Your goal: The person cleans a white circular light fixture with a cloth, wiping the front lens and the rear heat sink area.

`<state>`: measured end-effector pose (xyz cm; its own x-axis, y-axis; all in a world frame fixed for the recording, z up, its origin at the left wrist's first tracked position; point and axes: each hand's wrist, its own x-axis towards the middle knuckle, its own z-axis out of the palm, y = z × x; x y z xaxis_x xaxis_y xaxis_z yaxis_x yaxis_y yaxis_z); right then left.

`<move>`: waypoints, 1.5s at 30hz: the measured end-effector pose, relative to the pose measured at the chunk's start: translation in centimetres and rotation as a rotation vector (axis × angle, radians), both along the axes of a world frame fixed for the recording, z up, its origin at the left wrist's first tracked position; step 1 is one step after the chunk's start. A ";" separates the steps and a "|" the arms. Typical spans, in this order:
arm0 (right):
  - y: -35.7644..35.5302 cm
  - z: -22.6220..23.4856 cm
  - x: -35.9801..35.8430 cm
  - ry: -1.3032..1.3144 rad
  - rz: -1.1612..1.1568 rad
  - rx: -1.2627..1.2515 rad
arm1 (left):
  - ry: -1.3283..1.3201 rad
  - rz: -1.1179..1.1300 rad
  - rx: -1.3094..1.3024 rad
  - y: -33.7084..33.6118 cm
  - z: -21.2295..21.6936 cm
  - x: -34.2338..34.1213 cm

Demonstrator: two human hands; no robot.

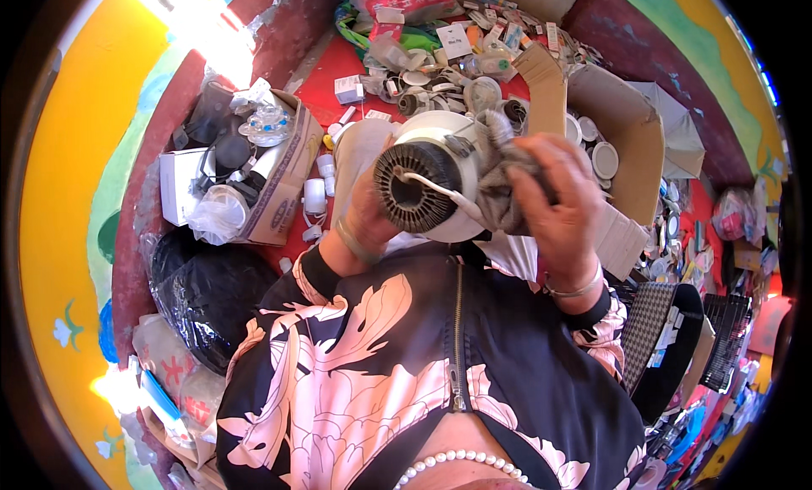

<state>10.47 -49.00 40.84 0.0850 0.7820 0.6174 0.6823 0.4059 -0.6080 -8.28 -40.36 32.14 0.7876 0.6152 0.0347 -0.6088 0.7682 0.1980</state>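
Observation:
Above my lap is a round white lamp (461, 228), which looks like a downlight, with a black finned heat sink (406, 213) and a short white cable (436, 186). My left hand (370, 212) is closed round its left side; part of the fingers is hidden behind the fins. A crumpled grey cloth (501, 194) is bunched in my right hand (558, 194), against the lamp's right side. Some of the cloth lies over the upper right of the white housing.
To the left stands a carton (275, 206) full of lamps and packaging, above a black plastic bag (207, 291). An open cardboard box (622, 118) with round white fittings is at the right. Lamps and small boxes lie heaped on the red floor (326, 75) ahead. A black crate (726, 338) stands far right.

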 end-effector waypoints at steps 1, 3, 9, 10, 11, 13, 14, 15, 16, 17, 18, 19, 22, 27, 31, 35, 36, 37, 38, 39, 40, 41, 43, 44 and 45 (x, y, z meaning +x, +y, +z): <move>0.1 -0.5 -0.1 -0.082 0.004 -0.051 | 0.060 0.025 0.031 -0.1 -0.1 0.1; 0.1 -0.6 0.1 -0.178 0.053 -0.009 | 0.176 0.087 0.094 -0.3 -0.3 0.3; -1.4 0.8 3.0 0.471 0.313 -0.396 | 0.167 0.110 0.055 -0.5 -0.1 0.1; -1.9 1.2 2.9 0.659 0.267 -0.392 | 0.145 0.104 0.049 -0.2 -0.6 0.0; -2.1 1.1 3.0 0.664 0.258 -0.351 | 0.125 0.097 0.043 0.0 -0.8 0.0; -2.4 0.8 3.3 0.671 0.241 -0.270 | 0.102 0.088 0.059 0.0 -0.7 0.1; -2.4 1.0 3.4 0.574 0.233 -0.287 | 0.128 0.093 0.062 -0.4 0.0 0.3; -2.3 1.0 3.3 0.466 0.224 -0.323 | 0.154 0.098 0.065 -0.6 0.4 0.4; -2.2 1.0 3.1 0.358 0.215 -0.359 | 0.169 0.110 0.075 -0.7 0.5 0.4; -2.1 1.0 2.8 0.249 0.204 -0.394 | 0.183 0.122 0.083 -0.7 0.6 0.5; -1.9 0.8 2.1 0.260 0.173 -0.402 | 0.196 0.134 0.092 -0.8 0.7 0.6; -1.6 0.7 1.7 0.179 0.166 -0.359 | 0.203 0.154 0.105 -1.0 0.9 0.7; -1.0 0.6 1.4 -0.012 0.140 -0.282 | 0.233 0.202 0.163 -1.3 1.3 0.6; -0.9 0.5 1.4 -0.021 0.194 -0.220 | 0.280 0.238 0.206 -1.6 1.8 0.5; -0.9 0.1 1.6 -0.081 0.224 -0.119 | 0.299 0.233 0.238 -1.6 1.7 0.5; -0.7 -0.3 1.7 -0.164 0.195 -0.019 | 0.342 0.215 0.269 -1.7 1.8 0.3; -0.6 -0.5 1.6 -0.182 0.183 0.011 | 0.355 0.220 0.283 -1.7 1.8 0.3; -0.5 -0.6 1.5 -0.200 0.172 0.040 | 0.369 0.224 0.297 -1.7 1.8 0.3; -0.4 -0.7 1.4 -0.221 0.148 0.065 | 0.365 0.223 0.291 -1.7 1.7 0.3; -0.3 -0.7 1.3 -0.241 0.125 0.089 | 0.361 0.222 0.286 -1.6 1.5 0.3; -0.3 -0.8 1.2 -0.262 0.101 0.113 | 0.357 0.219 0.281 -1.6 1.3 0.3; -0.4 -0.7 1.1 -0.226 0.085 0.096 | 0.395 0.229 0.292 -1.6 1.3 0.2; -0.7 -0.7 0.8 -0.155 0.053 0.062 | 0.470 0.249 0.315 -1.6 1.4 -0.1; -0.6 -0.7 0.9 -0.185 0.052 0.065 | 0.493 0.273 0.361 -1.6 1.5 -0.2; -0.6 -0.7 1.0 -0.215 0.052 0.069 | 0.516 0.298 0.407 -1.7 1.6 -0.3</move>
<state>11.49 -49.62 40.11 -0.0939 0.7374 0.6689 0.7702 0.4795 -0.4205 -8.62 -42.05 33.73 0.5659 0.8241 -0.0240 -0.5330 0.3879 0.7519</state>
